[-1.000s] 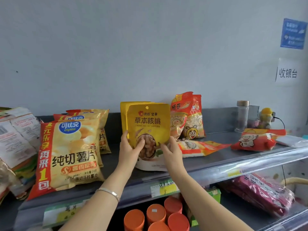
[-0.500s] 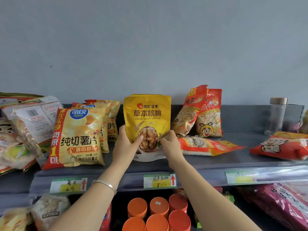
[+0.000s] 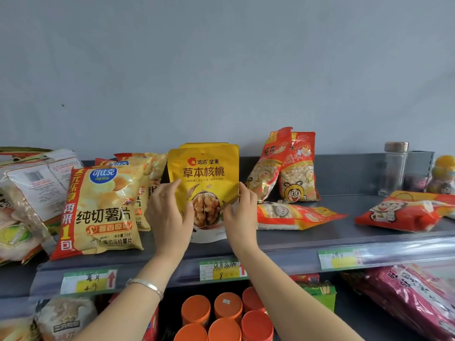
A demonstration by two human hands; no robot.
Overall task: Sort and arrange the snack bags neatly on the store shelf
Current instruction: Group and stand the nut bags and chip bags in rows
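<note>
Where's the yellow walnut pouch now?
Head view: the yellow walnut pouch stands mid-shelf, gripped by left hand and right hand, yellow chip bags to its left, red snack bags right.

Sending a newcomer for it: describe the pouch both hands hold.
On the grey shelf, between potato chip bags and red cartoon-bee bags, stands the walnut pouch, gripped by the left hand and right hand. Unlike them, it is plain yellow, picturing a walnut.

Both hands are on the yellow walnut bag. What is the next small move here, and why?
Probably press the yellow walnut bag straight back against the second yellow bag behind it, then let go. The left hand and right hand hold its sides, it stands upright on the shelf, and that second bag's top shows just above it.
</note>
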